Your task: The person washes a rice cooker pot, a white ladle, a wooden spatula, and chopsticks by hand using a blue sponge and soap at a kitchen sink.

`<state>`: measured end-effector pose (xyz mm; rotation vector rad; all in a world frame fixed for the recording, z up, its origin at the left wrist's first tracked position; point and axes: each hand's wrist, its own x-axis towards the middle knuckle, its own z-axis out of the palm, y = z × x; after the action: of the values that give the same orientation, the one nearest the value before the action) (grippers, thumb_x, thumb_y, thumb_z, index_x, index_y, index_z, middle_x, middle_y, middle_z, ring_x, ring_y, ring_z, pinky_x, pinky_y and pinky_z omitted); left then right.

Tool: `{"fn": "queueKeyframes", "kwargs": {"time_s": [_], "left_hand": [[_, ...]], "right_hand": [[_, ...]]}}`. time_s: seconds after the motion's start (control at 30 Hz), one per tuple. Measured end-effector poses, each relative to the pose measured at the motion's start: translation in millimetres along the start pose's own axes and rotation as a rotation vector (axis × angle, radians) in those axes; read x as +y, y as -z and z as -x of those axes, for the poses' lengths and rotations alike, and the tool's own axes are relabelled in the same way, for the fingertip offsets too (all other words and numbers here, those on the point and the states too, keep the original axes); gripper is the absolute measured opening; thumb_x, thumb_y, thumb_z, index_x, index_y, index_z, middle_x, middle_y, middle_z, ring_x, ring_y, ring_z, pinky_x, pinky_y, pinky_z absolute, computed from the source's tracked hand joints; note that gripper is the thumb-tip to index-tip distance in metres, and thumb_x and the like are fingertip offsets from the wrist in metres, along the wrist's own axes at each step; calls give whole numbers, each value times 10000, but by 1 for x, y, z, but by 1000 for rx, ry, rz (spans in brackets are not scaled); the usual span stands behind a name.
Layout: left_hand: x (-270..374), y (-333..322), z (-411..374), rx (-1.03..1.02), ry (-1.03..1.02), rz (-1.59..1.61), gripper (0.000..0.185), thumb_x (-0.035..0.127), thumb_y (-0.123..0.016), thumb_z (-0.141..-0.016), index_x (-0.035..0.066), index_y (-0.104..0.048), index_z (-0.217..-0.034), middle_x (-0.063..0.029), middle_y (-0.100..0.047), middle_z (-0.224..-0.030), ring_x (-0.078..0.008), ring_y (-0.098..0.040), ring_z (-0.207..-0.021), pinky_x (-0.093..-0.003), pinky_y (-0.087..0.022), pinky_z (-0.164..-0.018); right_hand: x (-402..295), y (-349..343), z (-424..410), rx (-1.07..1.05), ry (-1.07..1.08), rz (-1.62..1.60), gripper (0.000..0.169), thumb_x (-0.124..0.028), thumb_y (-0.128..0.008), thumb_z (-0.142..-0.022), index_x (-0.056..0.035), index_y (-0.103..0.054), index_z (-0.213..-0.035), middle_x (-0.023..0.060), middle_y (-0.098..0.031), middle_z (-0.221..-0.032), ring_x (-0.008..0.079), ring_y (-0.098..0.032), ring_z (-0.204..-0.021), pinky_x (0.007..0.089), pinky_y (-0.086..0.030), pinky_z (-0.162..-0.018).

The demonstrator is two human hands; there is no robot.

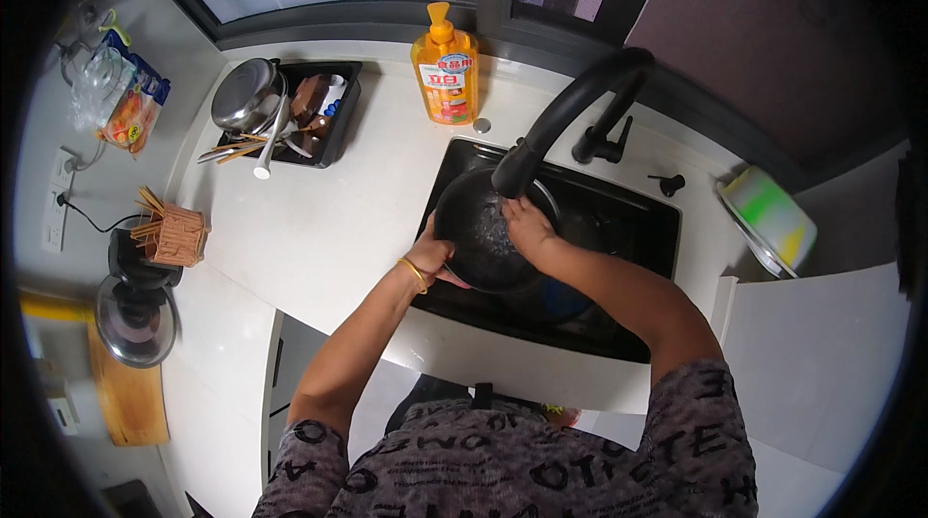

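Note:
A round black pan [471, 250] is tilted in the black sink [652, 279], under the black gooseneck faucet [573, 105]. Water falls from the spout into the pan and splashes on its inner surface. My left hand [433, 257] grips the pan's left rim, thumb inside and fingers beneath the edge. My right hand [529, 229] reaches into the pan beside the stream, fingers stretched out below the spout; nothing shows in it, though its palm side is hidden. Something blue [562, 300] lies in the sink below the pan, partly hidden by my right forearm.
An orange pump bottle of dish detergent [446, 76] stands behind the sink. To the left are a black dish tray [341, 126] with a steel pot [246, 94] and utensils, and a woven chopstick holder [177, 235]. A colourful basin [772, 217] leans at the right.

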<state>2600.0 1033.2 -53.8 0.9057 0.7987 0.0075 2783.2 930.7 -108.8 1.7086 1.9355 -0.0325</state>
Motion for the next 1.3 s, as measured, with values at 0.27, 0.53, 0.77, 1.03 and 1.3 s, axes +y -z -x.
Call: {"fn": "queueKeyframes", "kwargs": {"time_s": [0.27,0.53,0.77,1.03,1.3], "left_hand": [[-7,1,3,-8,105,45,850,-120,-364,-722,264,-142,-1447,-182,-335,-1376,-494,-476,-1112,-662,-526,-674],[-3,0,-4,42,15,9,867,-131,-373,-707,316,-169,-1421,-153,-377,-1365,-433,-534,-1077,-590,-565,-574],[-12,-6,-6,26,-110,7,867,-119,-365,-721,326,-144,-1431,-122,-363,-1389,-451,-500,-1135,-575,-571,-546],[-7,-8,3,60,-36,-1,874,-111,-370,-722,325,-115,-1436,-125,-354,-1395,-453,-524,-1100,-568,-570,-537],[-22,-8,-5,35,-326,-82,900,-146,-367,-713,265,-109,-1471,-102,-379,-1389,-332,-546,-1102,-406,-599,-556]], "right_hand": [[-8,26,12,-56,-1,-61,424,-194,-493,-857,-9,-580,-1228,126,-486,-1347,304,-400,-1261,401,-275,-1073],[-16,8,10,-263,-134,-196,371,-144,-480,-873,-35,-605,-1206,156,-491,-1328,315,-394,-1275,407,-292,-1078],[-6,31,15,119,-80,1,303,-162,-489,-882,-84,-678,-1106,108,-593,-1213,307,-503,-1137,418,-366,-1004],[-6,33,22,-314,-107,-316,284,-127,-530,-824,-85,-695,-1051,124,-581,-1228,278,-483,-1196,330,-400,-995],[-14,-93,-21,298,-311,-347,369,-105,-476,-877,16,-550,-1217,190,-528,-1272,325,-493,-1194,365,-408,-998]]}}
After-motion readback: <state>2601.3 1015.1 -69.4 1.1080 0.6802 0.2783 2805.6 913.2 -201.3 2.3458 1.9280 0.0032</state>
